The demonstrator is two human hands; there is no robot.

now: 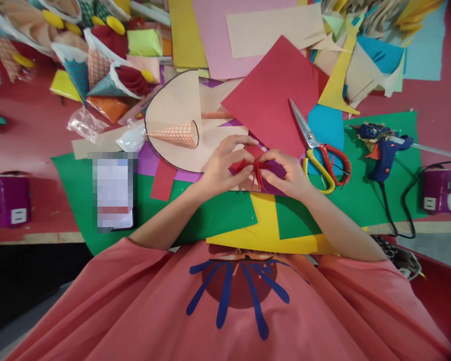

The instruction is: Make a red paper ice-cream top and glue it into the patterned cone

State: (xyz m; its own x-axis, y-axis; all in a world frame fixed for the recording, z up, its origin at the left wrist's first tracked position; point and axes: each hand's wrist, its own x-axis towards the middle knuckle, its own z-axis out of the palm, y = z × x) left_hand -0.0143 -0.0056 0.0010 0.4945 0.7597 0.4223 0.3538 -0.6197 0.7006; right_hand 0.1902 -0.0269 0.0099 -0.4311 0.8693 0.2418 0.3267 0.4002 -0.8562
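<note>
A small folded red paper piece (258,175) is pinched between my two hands, above the front part of the table. My left hand (229,163) holds its left side with thumb and fingers. On the right side, my right hand (285,173) grips it between thumb and forefinger. Just beyond my hands lies a large red sheet (272,95). Scissors (313,145) with red and yellow handles rest to the right, their blades on the red sheet. Left of my hands, a checkered paper cone (178,134) lies on a beige half-round sheet (173,105).
A blue glue gun (385,155) with a cord lies at right on green sheets (402,200). A phone (115,193) lies at left. Decorated paper cones (97,60) fill the back left, paper scraps (364,65) the back right. Purple boxes (445,190) stand at both sides.
</note>
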